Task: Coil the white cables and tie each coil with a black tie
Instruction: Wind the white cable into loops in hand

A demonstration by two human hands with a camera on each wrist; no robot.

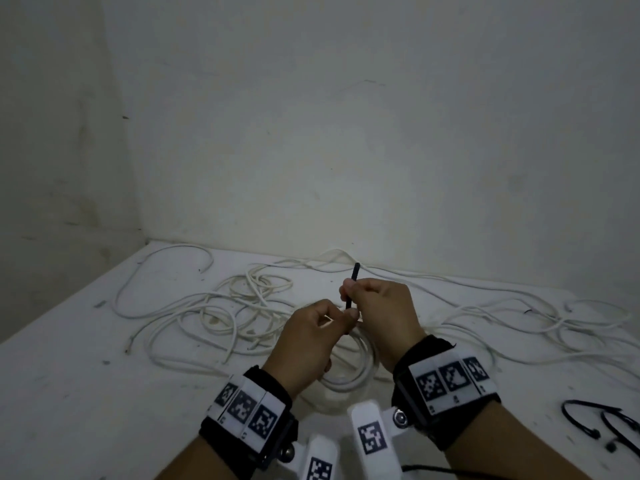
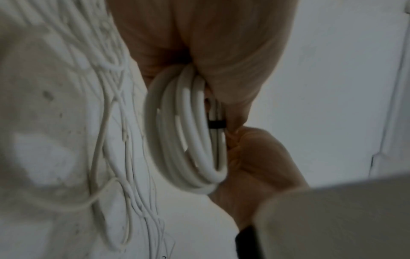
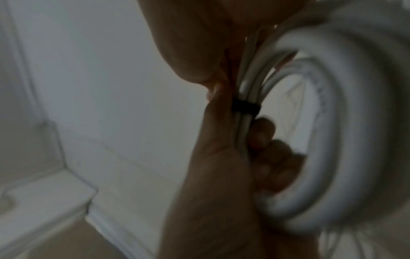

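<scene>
Both hands hold a coil of white cable [image 1: 349, 375] just above the white table [image 1: 86, 358]. My left hand [image 1: 311, 341] grips the coil's bunched strands with curled fingers. My right hand [image 1: 377, 313] pinches a black tie [image 1: 355, 271], whose free end sticks up past the fingertips. In the wrist views the black tie [image 2: 217, 124] [image 3: 245, 107] runs as a band around the bundled strands of the coil [image 2: 177, 131] [image 3: 355, 122]. The tie's fastening is hidden behind the fingers.
Loose white cables [image 1: 242, 306] lie tangled across the table's middle and trail off to the right [image 1: 519, 306]. Several spare black ties [image 1: 588, 420] lie at the front right. A white wall [image 1: 346, 133] closes the back and left sides.
</scene>
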